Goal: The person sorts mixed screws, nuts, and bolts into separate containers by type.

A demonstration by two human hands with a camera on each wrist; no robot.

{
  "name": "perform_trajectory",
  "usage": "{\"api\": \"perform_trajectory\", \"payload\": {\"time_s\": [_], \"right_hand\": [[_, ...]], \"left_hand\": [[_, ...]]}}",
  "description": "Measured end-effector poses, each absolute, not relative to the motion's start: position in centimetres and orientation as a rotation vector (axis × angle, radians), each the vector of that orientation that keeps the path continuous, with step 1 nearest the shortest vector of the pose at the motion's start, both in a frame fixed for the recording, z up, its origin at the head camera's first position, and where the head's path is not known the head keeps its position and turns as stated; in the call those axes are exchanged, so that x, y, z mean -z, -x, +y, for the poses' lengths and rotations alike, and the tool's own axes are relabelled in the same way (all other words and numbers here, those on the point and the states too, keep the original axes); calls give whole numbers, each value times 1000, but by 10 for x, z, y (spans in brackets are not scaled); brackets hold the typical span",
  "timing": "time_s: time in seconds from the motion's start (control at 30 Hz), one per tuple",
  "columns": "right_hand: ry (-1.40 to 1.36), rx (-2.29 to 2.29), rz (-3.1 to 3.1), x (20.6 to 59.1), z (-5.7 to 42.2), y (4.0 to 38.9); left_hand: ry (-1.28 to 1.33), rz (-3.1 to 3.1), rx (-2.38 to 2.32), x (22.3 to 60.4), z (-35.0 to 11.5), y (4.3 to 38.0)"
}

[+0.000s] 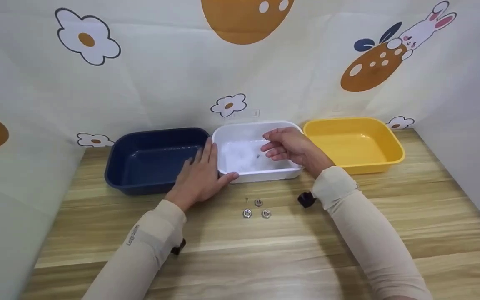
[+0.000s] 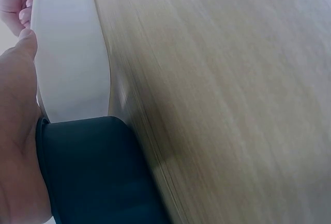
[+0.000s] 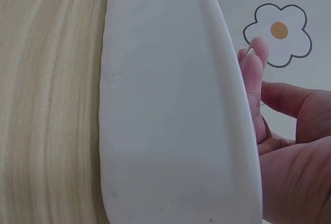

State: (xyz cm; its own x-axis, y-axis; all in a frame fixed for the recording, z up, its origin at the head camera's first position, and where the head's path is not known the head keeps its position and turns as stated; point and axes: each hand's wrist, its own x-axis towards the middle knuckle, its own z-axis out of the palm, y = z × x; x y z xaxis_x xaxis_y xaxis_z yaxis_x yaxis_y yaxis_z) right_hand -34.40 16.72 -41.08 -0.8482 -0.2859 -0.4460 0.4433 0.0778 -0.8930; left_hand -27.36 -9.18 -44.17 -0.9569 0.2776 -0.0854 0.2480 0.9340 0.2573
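My left hand (image 1: 200, 177) rests with straight fingers along the adjoining rims of a navy blue plastic tray (image 1: 161, 134) and a white plastic tray (image 1: 261, 176). Its thumb lies at the white tray's front rim. Over the right part of the white tray is my right hand (image 1: 288, 146), fingers loosely bent, with a gap between thumb and fingers and nothing seen in it. A small dark piece (image 1: 258, 156) shows against the white tray's inside, below the right fingertips. In the right wrist view, the white tray's wall (image 3: 165, 105) hides part of that hand.
Three metal hex nuts (image 1: 247, 213) and a tiny pin-like piece (image 1: 247, 200) lie on the wooden table (image 1: 240, 258) in front of the white tray. A yellow tray (image 1: 369, 167) stands at the right. Behind the trays hangs a patterned cloth (image 1: 161, 75).
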Motion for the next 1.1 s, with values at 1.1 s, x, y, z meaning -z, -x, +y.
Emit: {"api": "perform_trajectory", "payload": {"time_s": [1.1], "right_hand": [[90,1929,1796,375,152,284]], "left_hand": [[-387,2961,-395,442,-93,273]]}}
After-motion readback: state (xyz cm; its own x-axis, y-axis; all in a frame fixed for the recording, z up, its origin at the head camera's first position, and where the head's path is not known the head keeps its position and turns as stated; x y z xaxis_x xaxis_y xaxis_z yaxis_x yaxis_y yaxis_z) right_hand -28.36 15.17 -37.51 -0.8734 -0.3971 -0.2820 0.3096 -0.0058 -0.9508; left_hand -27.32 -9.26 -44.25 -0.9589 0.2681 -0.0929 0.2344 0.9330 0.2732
